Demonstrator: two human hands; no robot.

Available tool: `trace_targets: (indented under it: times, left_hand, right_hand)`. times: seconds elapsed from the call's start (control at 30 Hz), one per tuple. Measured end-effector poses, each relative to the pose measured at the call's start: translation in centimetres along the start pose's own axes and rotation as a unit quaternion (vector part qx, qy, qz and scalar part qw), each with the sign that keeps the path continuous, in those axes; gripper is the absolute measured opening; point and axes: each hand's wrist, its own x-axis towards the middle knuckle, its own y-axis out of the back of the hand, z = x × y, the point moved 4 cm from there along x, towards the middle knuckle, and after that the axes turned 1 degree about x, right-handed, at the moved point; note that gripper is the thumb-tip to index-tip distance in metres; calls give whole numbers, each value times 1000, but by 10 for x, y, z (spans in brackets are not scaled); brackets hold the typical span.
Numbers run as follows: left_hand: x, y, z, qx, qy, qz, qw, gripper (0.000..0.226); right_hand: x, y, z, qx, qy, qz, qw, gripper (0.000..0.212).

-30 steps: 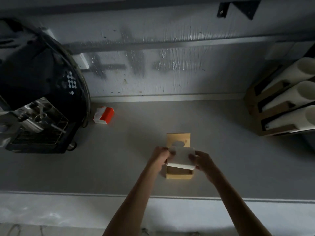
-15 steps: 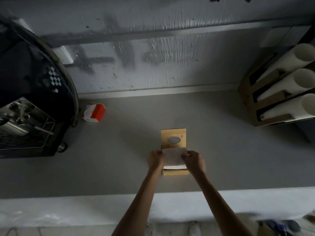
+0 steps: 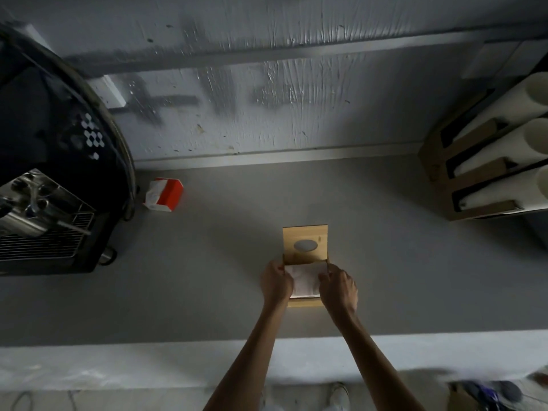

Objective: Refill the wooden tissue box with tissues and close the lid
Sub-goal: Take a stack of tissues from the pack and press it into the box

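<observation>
A small wooden tissue box (image 3: 305, 303) stands on the grey counter, near its front edge. Its lid (image 3: 305, 243), with an oval slot, is swung open toward the wall. A white stack of tissues (image 3: 305, 281) sits low inside the box. My left hand (image 3: 275, 281) grips the stack's left side and my right hand (image 3: 338, 284) grips its right side, both pressed against the box walls. The box's side walls are hidden behind my hands.
A black espresso machine (image 3: 59, 173) fills the left of the counter (image 3: 207, 277). A red and white carton (image 3: 164, 194) lies beside it. At the right, a cardboard rack (image 3: 462, 179) holds three white cup stacks. A grey wall runs behind.
The tissue stack has gone down from above the box into it, with both hands following. The lid's oval slot, covered a second ago, now shows.
</observation>
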Motion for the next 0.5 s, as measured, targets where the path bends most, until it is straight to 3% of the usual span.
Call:
trace_targets:
  times: [0.2, 0.5]
  left_hand:
    - [4, -9, -11, 23, -24, -8, 999, 5]
    - [11, -11, -25, -22, 13, -37, 999, 13]
  right_hand:
    - [2, -3, 13, -23, -8, -6, 1000, 35]
    - [5, -7, 19, -14, -12, -13, 1000, 40]
